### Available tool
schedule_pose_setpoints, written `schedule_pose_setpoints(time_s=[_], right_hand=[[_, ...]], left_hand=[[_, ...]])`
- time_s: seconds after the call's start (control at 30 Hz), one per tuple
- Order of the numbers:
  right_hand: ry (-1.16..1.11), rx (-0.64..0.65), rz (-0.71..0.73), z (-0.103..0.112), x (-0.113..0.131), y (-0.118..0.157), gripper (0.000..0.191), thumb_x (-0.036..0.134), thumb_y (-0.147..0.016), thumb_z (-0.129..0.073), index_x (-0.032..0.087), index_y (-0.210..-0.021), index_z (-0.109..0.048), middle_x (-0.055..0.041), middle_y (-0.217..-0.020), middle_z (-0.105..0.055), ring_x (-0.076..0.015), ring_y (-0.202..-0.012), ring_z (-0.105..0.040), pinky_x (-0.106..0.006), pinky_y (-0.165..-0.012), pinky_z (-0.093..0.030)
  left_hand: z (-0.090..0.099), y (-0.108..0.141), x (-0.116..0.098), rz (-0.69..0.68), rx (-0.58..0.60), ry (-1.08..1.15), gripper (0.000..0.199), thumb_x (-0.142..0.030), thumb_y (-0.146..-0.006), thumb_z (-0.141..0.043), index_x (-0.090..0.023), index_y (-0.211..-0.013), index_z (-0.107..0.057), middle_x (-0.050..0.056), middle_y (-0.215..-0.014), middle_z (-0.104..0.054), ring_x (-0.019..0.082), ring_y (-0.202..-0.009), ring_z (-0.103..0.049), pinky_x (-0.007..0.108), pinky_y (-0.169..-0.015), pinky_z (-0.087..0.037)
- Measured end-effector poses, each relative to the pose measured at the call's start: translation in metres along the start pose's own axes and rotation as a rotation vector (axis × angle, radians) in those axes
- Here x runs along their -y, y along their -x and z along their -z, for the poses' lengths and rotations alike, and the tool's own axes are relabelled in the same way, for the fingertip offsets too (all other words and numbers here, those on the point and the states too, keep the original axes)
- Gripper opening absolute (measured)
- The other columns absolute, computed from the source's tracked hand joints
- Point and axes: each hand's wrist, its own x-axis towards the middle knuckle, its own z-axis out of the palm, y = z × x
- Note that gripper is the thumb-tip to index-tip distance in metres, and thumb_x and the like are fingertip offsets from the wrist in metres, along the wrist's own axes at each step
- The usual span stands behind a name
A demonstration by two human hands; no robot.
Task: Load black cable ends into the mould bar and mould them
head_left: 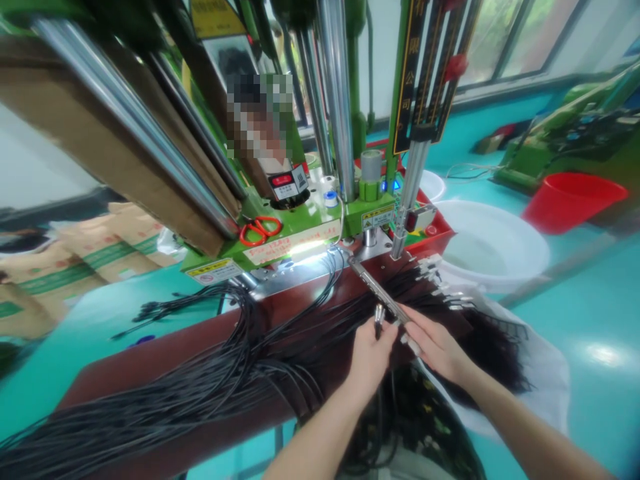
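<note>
My left hand pinches black cables near their shiny metal connectors, which stick up above the fingers. My right hand is closed around the near end of a long, narrow metal bar. The bar's far end reaches the front edge of a green press machine. Both hands are close together, and the left fingertips are near the bar; whether they touch it, I cannot tell. Several black cables run out of the lit gap under the machine's green plate.
A large bundle of black cables lies across the brown table. More cables with pale connector ends spread at the right. Orange-handled scissors rest on the press. White tub and red bucket stand right; cartons stand left.
</note>
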Motion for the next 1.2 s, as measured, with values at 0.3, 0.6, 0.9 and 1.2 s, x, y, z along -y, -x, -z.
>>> schedule_pose_setpoints(time_s=[0.3,0.6,0.9,1.2], right_hand=[[-0.195,-0.091,-0.128,-0.003,0.005,-0.002,0.071,0.054,-0.070,-0.059,0.015,-0.127,-0.043,0.0040,-0.049,-0.045,-0.0050,-0.034,-0.030,-0.017,-0.027,-0.018],[-0.151,-0.011,-0.162,0.000,0.011,0.000,0.072,0.053,-0.068,-0.060,0.012,-0.125,-0.046,0.0010,-0.052,-0.050,-0.0055,-0.035,-0.032,-0.017,-0.028,-0.019],[-0.170,0.073,-0.171,0.004,0.009,-0.001,0.066,0.050,-0.071,-0.061,0.015,-0.125,-0.048,-0.0001,-0.058,-0.053,-0.0057,-0.041,-0.036,-0.016,-0.032,-0.022],[0.052,0.063,-0.019,0.003,0.010,-0.002,0.050,0.043,-0.073,-0.059,0.019,-0.117,-0.057,-0.0034,-0.065,-0.059,-0.0159,-0.054,-0.051,-0.024,-0.042,-0.042]], left_hand=[[0.005,-0.002,-0.017,-0.043,-0.104,0.254,0.032,-0.054,-0.075,-0.047,-0.023,-0.076,-0.036,-0.012,-0.047,-0.025,0.003,-0.033,-0.020,0.014,-0.030,-0.015],[0.003,-0.003,-0.012,0.098,0.072,0.150,0.042,-0.054,-0.061,-0.063,-0.019,-0.062,-0.040,-0.011,-0.037,-0.032,0.002,-0.028,-0.025,0.015,-0.028,-0.018],[0.006,0.000,-0.017,0.144,0.073,0.198,0.042,-0.053,-0.058,-0.065,-0.018,-0.061,-0.043,-0.012,-0.036,-0.030,0.000,-0.029,-0.020,0.013,-0.029,-0.012],[0.004,-0.001,-0.013,0.072,0.027,0.132,0.039,-0.053,-0.063,-0.061,-0.018,-0.061,-0.042,-0.011,-0.036,-0.030,0.002,-0.028,-0.022,0.016,-0.028,-0.016]])
